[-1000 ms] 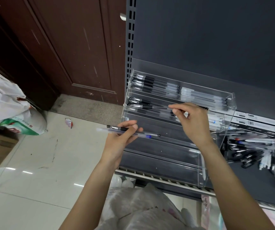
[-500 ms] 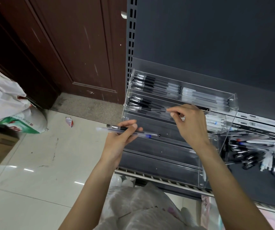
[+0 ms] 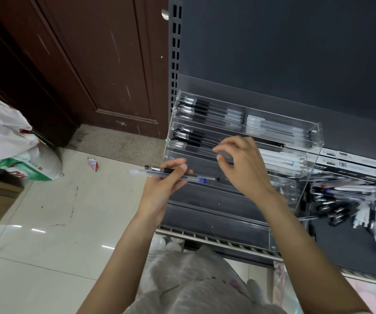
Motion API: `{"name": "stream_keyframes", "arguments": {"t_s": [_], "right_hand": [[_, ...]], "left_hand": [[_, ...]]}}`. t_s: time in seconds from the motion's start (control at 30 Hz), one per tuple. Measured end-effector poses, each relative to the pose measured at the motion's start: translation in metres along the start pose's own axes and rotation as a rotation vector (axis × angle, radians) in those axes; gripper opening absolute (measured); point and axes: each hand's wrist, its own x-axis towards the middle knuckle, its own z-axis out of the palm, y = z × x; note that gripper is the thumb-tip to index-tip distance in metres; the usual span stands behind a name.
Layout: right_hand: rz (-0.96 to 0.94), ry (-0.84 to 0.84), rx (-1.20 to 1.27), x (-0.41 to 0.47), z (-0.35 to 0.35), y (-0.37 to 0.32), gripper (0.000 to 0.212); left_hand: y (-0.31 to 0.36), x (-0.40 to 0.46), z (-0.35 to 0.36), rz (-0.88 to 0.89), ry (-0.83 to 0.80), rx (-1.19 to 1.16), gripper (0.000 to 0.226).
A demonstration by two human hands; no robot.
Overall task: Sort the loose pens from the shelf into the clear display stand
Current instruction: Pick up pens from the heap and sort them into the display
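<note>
left hand (image 3: 160, 189) grasping two pens (image 3: 175, 175) level in front of the clear display stand (image 3: 295, 196), right hand (image 3: 239, 164) with fingers curled at its second tier, grasp unclear, loose pens (image 3: 345, 200) heaped on the shelf (image 3: 341, 250) at right

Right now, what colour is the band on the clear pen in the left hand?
Blue band, near the clear pen's right end; head view.

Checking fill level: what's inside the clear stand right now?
The clear stand has black pens and white pens on its top tier, more on the second. Lower tiers look empty. The right hand covers part of the second tier.
</note>
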Motion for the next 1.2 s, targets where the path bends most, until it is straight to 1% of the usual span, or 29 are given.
{"name": "stream_keyframes", "arguments": {"t_s": [0.07,0.13,0.2,0.27,0.3,0.37,0.43,0.47,0.53,0.57,0.63,0.7,0.77,0.83,0.93,1.0,1.07,1.13,1.2], "right_hand": [[0.011,0.020,0.024,-0.001,-0.002,-0.006,0.020],[-0.008,0.058,0.122,-0.008,-0.010,-0.015,0.023],[0.010,0.007,0.240,-0.022,-0.019,-0.025,0.024],[0.081,-0.090,0.286,-0.040,-0.020,-0.032,0.024],[0.114,-0.110,0.310,-0.049,-0.018,-0.032,0.022],[0.163,-0.100,0.398,-0.062,-0.012,-0.031,0.016],[0.199,-0.085,0.488,-0.071,-0.009,-0.027,0.015],[0.217,-0.057,0.523,-0.074,-0.008,-0.023,0.015],[0.272,0.056,0.536,-0.080,-0.006,-0.014,0.014],[0.300,0.117,0.506,-0.082,-0.004,-0.008,0.013],[0.331,0.200,0.418,-0.080,0.001,0.003,0.012],[0.332,0.219,0.347,-0.073,0.009,0.009,0.013],[0.299,0.175,0.284,-0.064,0.020,0.010,0.015],[0.271,0.077,0.233,-0.056,0.030,0.006,0.019],[0.239,-0.046,0.255,-0.047,0.038,-0.002,0.026],[0.198,-0.101,0.243,-0.043,0.042,-0.006,0.028],[0.178,-0.145,0.210,-0.041,0.044,-0.010,0.027],[0.185,-0.174,0.214,-0.041,0.042,-0.015,0.025],[0.181,-0.131,0.266,-0.047,0.036,-0.023,0.023]], "left_hand": [[0.000,-0.001,0.000,0.006,-0.015,0.013,0.012],[0.000,-0.002,0.000,0.016,-0.035,0.029,0.014],[-0.001,-0.004,0.000,0.029,-0.057,0.042,0.016],[-0.001,-0.006,0.002,0.037,-0.091,0.046,0.021],[-0.002,-0.007,0.003,0.039,-0.110,0.052,0.025],[-0.005,-0.009,0.004,0.031,-0.140,0.091,0.027],[-0.009,-0.010,0.005,0.011,-0.162,0.146,0.024],[-0.010,-0.011,0.006,-0.002,-0.169,0.175,0.022],[-0.013,-0.012,0.007,-0.021,-0.161,0.219,0.013],[-0.014,-0.013,0.006,-0.023,-0.149,0.228,0.009],[-0.016,-0.015,0.003,-0.017,-0.102,0.238,0.008],[-0.017,-0.016,-0.003,-0.011,-0.033,0.237,0.010],[-0.016,-0.016,-0.008,-0.009,0.037,0.239,0.010],[-0.015,-0.016,-0.012,0.010,0.076,0.264,0.009],[-0.012,-0.017,-0.015,0.055,0.086,0.254,0.009],[-0.011,-0.018,-0.017,0.063,0.075,0.211,0.014],[-0.010,-0.019,-0.017,0.057,0.056,0.188,0.019],[-0.010,-0.019,-0.018,0.055,0.041,0.174,0.017],[-0.011,-0.018,-0.018,0.052,0.030,0.152,0.014]]}}
